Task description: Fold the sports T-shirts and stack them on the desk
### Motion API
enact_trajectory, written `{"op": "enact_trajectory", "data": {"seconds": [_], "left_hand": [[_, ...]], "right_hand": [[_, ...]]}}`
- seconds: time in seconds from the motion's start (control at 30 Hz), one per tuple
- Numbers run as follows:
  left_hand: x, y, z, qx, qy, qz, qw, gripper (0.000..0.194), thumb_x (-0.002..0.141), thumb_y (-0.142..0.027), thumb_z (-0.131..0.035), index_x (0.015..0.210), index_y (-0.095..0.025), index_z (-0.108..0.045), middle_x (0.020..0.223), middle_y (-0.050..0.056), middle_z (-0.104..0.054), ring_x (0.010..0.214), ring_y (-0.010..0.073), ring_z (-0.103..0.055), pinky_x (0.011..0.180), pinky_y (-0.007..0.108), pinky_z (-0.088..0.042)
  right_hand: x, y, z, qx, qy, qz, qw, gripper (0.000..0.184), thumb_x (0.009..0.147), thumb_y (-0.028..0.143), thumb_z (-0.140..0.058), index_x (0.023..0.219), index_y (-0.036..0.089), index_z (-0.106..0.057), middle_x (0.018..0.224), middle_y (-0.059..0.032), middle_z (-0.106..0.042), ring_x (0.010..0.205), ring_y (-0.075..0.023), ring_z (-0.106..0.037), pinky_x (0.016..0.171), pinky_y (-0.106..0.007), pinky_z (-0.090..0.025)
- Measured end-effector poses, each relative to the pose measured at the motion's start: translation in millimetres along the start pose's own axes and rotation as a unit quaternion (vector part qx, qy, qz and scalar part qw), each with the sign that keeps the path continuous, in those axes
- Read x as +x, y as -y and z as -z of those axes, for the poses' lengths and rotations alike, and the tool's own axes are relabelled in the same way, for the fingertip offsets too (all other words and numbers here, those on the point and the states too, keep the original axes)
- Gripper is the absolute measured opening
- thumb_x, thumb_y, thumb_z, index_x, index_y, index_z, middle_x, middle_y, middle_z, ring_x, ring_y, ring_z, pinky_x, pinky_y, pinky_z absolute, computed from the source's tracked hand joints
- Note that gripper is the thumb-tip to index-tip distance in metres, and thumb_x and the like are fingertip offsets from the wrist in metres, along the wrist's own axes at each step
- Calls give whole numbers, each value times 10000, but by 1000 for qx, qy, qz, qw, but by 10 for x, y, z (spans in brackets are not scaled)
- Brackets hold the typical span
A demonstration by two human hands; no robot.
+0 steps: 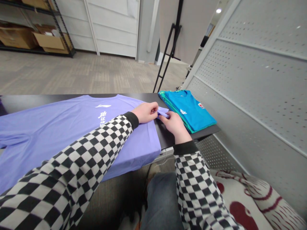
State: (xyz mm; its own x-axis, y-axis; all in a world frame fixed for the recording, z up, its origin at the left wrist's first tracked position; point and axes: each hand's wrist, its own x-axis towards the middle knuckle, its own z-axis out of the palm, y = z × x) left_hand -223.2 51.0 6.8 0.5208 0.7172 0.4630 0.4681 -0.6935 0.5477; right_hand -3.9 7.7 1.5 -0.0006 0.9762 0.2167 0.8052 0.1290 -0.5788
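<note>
Your left hand (146,112) and right hand (174,123) are working side by side at the right side of the lavender shirt (72,118). The fingers of your left hand are closing narrowly on the sleeve fabric (163,111), with the thumb and forefinger pinching it. The fingers of your right hand are gripping the same piece of fabric from the right, at its end. The wrist of your left hand is resting over the shirt, while your right forearm is reaching up from the near side, beyond the near edge of the worktop (166,135).

The lavender shirt is lying spread across the dark worktop, its neckline facing the far edge. Its lower portion is hanging over the near edge, and its left part is extending out of view. A white logo (103,105) and white lettering (103,117) are showing on the chest; your left sleeve is partly covering the lettering.

To the right of your right hand, a folded blue T-shirt (195,111) is lying on top of folded green garments (163,95). This stack is sitting at the right end of the worktop, near the perforated panel (251,73). A patterned cloth (242,198) is lying below, at the lower right.

Beyond the worktop, a black stand (165,57) is standing on the carpeted floor (72,70). At the upper left, a black shelving rack (56,14) is holding open cardboard boxes (51,42).
</note>
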Motion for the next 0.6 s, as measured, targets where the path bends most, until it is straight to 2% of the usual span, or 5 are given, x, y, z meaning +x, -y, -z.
{"op": "enact_trajectory", "data": {"seconds": [0.13,0.27,0.33,0.47,0.6], "left_hand": [[-3,-6,3,-7,-1,-5,1000,78,873,-225,-658,887,-253,-586,718,-33,-622,648,187,-587,649,320,-414],[-10,-30,23,2,8,-2,1000,50,896,-228,-650,909,-248,-606,734,-25,-644,671,191,-620,664,315,-426],[-10,-58,42,21,20,-3,1000,33,924,-255,-653,935,-247,-622,744,-18,-660,677,199,-634,663,319,-422],[-6,-111,77,110,44,-5,993,186,921,-368,-748,1031,-246,-662,786,2,-701,712,241,-668,674,344,-408],[-8,-91,71,141,31,12,989,146,894,-244,-709,1037,-252,-681,813,11,-724,746,254,-688,701,355,-412]], "right_hand": [[92,-25,-87,28,-16,-4,999,220,855,432,-848,915,241,-757,860,-49,-778,863,-275,-715,794,-363,-541],[149,-37,-106,52,-79,-23,995,90,847,307,-735,894,243,-694,893,-44,-771,821,-254,-673,815,-372,-516],[155,-46,-99,76,-103,-14,992,81,854,301,-695,909,249,-667,898,-45,-762,818,-256,-664,816,-376,-513],[152,-55,-102,116,-129,4,985,101,821,260,-646,922,253,-650,892,-40,-748,826,-257,-665,831,-381,-526],[208,-91,-171,225,-140,2,964,198,799,294,-665,989,238,-680,963,-39,-766,842,-235,-685,828,-365,-565]]}}
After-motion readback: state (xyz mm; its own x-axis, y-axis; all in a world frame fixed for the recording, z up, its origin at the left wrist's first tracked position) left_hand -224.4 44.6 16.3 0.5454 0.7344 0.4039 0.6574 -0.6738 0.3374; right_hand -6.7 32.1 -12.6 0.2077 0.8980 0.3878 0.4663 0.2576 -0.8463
